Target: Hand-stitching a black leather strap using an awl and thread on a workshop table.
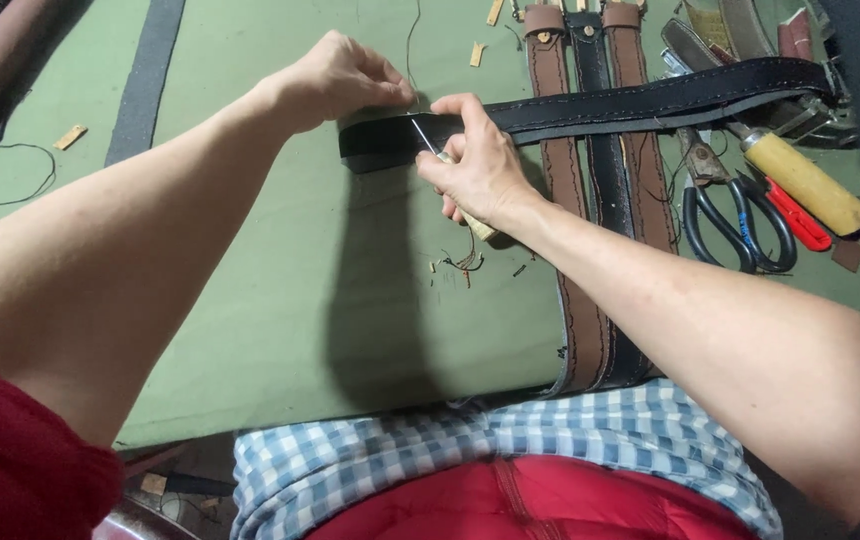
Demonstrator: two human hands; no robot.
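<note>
Black belt (590, 108) lies across three belts (595, 200) on the green mat (250, 300); the left hand (340, 80) pins its end, the right hand (480, 170) grips an awl (428, 140) against it.

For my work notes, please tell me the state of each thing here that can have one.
Black belt: flat, lying across three other belts.
Left hand: pressing the belt's end.
Right hand: gripping a thin pointed tool.
Scissors: closed, lying unused.
Brown belts: laid lengthwise.

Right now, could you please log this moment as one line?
left hand: pins black belt end | right hand: awl at belt | brown belts, scissors beside
</note>
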